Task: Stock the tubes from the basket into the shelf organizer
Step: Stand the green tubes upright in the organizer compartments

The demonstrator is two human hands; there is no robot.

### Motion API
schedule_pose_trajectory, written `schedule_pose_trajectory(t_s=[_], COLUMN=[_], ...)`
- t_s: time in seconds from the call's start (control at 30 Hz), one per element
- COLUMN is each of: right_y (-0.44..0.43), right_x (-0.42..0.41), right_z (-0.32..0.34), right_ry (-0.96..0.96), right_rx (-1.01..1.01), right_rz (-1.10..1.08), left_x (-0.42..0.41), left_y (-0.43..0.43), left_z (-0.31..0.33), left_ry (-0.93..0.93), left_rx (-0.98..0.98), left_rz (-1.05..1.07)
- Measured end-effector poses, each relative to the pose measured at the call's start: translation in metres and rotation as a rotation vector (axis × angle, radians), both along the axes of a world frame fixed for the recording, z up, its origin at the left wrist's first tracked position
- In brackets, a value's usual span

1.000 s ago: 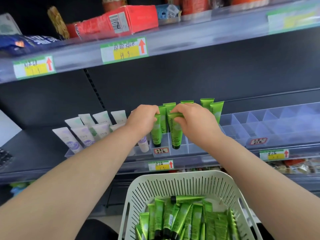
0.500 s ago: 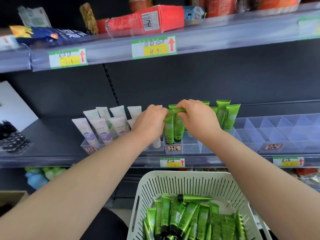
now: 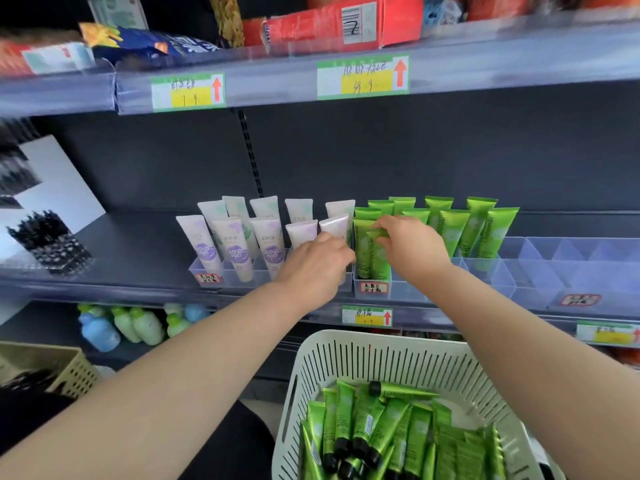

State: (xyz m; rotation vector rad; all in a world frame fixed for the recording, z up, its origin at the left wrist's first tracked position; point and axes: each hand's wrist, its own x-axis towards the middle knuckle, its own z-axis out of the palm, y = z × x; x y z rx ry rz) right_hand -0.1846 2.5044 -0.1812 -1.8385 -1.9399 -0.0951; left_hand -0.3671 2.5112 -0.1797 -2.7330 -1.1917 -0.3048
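Observation:
A white slotted basket (image 3: 346, 344) in front of me holds several green tubes (image 3: 381, 431) lying loose. On the middle shelf, a clear shelf organizer (image 3: 519, 271) has several green tubes (image 3: 450, 230) standing cap-down in its left compartments. My right hand (image 3: 412, 247) pinches the top of a green tube (image 3: 379, 261) that stands in a front compartment. Just left of that tube is my left hand (image 3: 315, 268), lower down, its fingers loosely curled with nothing seen in them.
White and purple tubes (image 3: 235, 247) fill the organizer section to the left. The compartments to the right stand bare. The upper shelf carries a red box (image 3: 332, 26) and snack bags. Bottles (image 3: 121, 327) sit on the lower shelf, near a beige basket (image 3: 65, 368).
My left hand has let go of its green tube and dropped down and left. My right hand still pinches the tube top in the front compartment. My head has come nearer.

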Motion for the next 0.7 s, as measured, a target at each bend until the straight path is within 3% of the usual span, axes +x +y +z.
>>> schedule_pose_trajectory(t_s=[0.47, 0.7], right_y=[-0.044, -0.087], right_x=[0.011, 0.024], right_z=[-0.015, -0.075], right_ry=[-0.028, -0.014], right_rx=[0.258, 0.107], right_rz=[-0.014, -0.031], left_x=[0.011, 0.019], left_y=[-0.018, -0.039], left_z=[-0.017, -0.054], left_ry=[-0.069, -0.030], left_rx=[-0.098, -0.223], left_rz=[-0.050, -0.050])
